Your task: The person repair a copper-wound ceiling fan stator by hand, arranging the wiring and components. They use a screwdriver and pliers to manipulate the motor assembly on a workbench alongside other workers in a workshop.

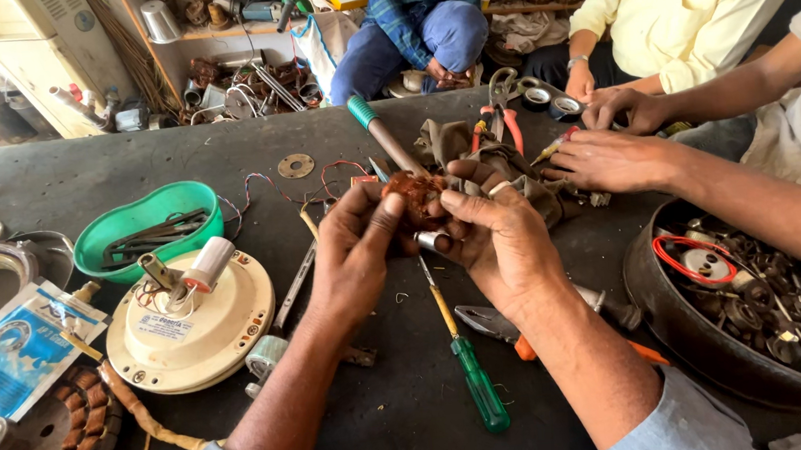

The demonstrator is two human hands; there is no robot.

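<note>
Here, frame centre: left hand (355,248) and right hand (492,237) both clamped on a small copper-wound armature (415,198) held above the tabletop (36,187) | step, likely: working its winding | next: steady fingertip grip | green-handled screwdriver (463,353) lay below.

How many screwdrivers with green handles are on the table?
2. One green-handled screwdriver lies below the left hand and right hand. The other screwdriver lies above them, beside the rag. More may hide under the clutter.
</note>
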